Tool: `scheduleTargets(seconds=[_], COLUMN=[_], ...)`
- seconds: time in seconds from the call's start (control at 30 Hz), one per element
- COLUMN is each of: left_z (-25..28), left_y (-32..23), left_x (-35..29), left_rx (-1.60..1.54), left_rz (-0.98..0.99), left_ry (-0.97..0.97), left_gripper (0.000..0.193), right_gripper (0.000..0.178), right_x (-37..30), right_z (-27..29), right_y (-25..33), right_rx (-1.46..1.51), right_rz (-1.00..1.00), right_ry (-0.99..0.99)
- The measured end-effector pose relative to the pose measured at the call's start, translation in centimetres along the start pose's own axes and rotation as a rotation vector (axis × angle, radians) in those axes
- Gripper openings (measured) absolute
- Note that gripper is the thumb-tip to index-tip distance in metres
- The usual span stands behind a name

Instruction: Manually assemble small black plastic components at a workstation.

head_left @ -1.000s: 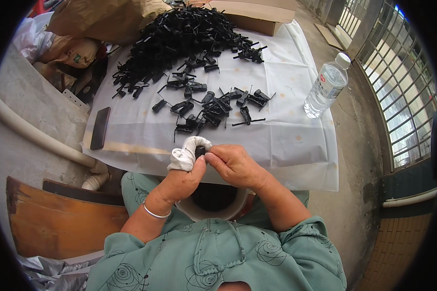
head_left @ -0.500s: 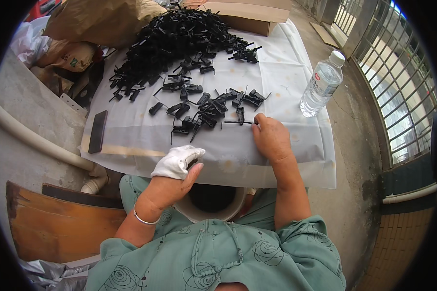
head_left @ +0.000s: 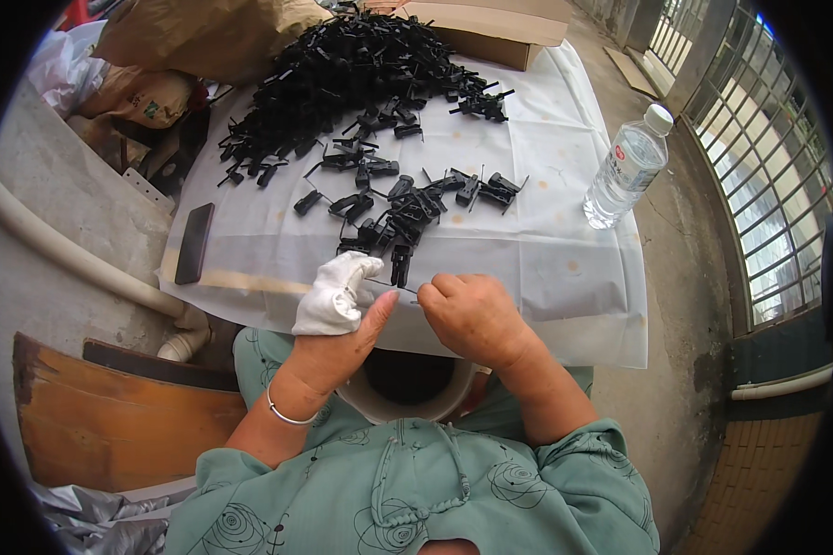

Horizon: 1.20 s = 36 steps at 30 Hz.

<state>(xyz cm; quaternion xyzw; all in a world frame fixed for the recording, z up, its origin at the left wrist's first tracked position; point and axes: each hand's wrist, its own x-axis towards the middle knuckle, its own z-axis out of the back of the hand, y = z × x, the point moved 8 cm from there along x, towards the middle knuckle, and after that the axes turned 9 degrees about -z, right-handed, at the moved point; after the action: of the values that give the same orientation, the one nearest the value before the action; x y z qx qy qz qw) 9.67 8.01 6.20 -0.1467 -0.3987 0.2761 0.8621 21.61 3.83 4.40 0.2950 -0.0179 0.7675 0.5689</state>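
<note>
Bottle (head_left: 625, 166), phone (head_left: 194, 243) beside clips (head_left: 393, 217)

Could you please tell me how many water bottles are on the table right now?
1: a clear plastic water bottle with a white cap stands upright near the table's right edge, on the white cloth. None other shows.
</note>
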Motion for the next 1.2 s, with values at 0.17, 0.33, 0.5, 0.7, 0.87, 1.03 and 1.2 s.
scheduleTargets(seconds=[0.17,0.33,0.5,0.7,0.87,1.03,1.2], left_z=[-3.5,-4.1,-3.7,-2.1,-1.9,-1.9,-1.6], left_y=[2.8,2.2,2.3,0.8,0.0,0.4,1.2], left_x=[-1.4,-2.2,-2.1,-1.2,-0.8,-1.5,-2.2], left_rx=[-0.307,-0.967,-0.815,-0.435,-0.171,-0.092,-0.289], left_rz=[0.387,0.610,0.514,0.242,0.044,0.056,0.219], left_ry=[0.237,0.186,0.147,0.033,0.060,0.059,-0.012], left_gripper=[0.024,0.017,0.020,0.020,0.021,0.022,0.023], right_gripper=[0.015,0.018,0.022,0.024,0.024,0.024,0.025], right_x=[0.3,0.0,0.5,0.7,0.0,-0.1,0.1], right_z=[0.2,-3.0,-2.8,-2.9,-5.4,-7.2,-5.9], right_y=[2.0,-3.0,-2.3,-1.4,-1.8,-1.5,-1.0], right_rx=[0.225,0.942,0.983,0.848,0.908,1.161,1.159], right_rz=[0.127,-0.561,-0.446,-0.328,-0.454,-0.488,-0.439], right_ry=[-0.063,0.050,0.128,0.195,0.229,0.067,0.129])
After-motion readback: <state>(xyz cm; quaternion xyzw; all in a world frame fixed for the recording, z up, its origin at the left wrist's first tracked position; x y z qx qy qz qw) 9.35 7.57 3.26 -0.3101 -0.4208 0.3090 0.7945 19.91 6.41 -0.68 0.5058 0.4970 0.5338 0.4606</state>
